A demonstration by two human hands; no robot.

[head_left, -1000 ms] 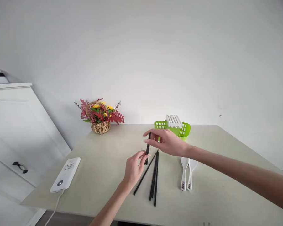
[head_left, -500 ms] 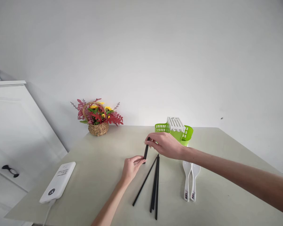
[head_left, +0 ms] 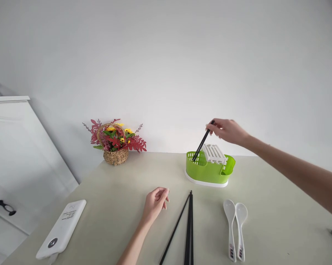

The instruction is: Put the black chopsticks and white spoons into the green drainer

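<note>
My right hand [head_left: 227,130] pinches a pair of black chopsticks [head_left: 202,142] near their upper ends. They slant down to the left, with their lower tips inside the left compartment of the green utensil caddy [head_left: 204,173]. A white slotted rack [head_left: 214,153] lies across the caddy's middle. My left hand [head_left: 156,202] is over the table, fingers loosely curled together, with nothing visible in them. To its right lie several more black chopsticks [head_left: 188,232], one angled apart from the others.
Two white spoons [head_left: 235,230] lie side by side at the right front. A white power bank [head_left: 62,229] with a cable rests at the left. A wicker basket of artificial flowers [head_left: 115,156] stands at the back, near the wall. A white cabinet [head_left: 22,154] is beyond the table's left side.
My right hand has carried the chopsticks up and right from my left hand to the caddy. My left hand has let go of them. The view has shifted slightly.
</note>
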